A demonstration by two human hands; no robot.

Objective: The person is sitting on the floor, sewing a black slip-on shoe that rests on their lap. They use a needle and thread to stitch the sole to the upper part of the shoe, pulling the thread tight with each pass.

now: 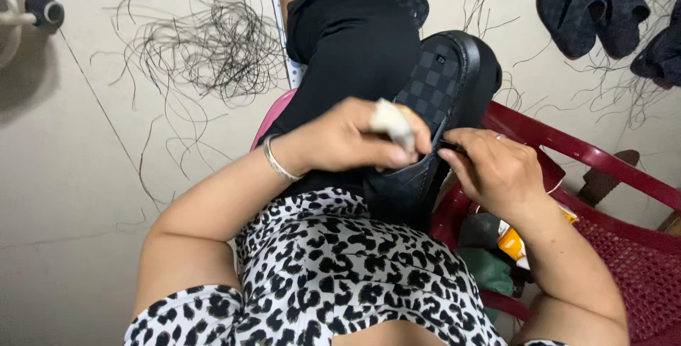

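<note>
Orange-white packet (pixel 512 241) in red basket (pixel 638 261)

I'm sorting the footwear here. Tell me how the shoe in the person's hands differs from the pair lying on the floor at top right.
The held shoe is gripped by both hands, left hand and right hand; the floor pair lies untouched. The held shoe shows a checkered insole; the floor pair looks plain and soft. Both are dark.
</note>
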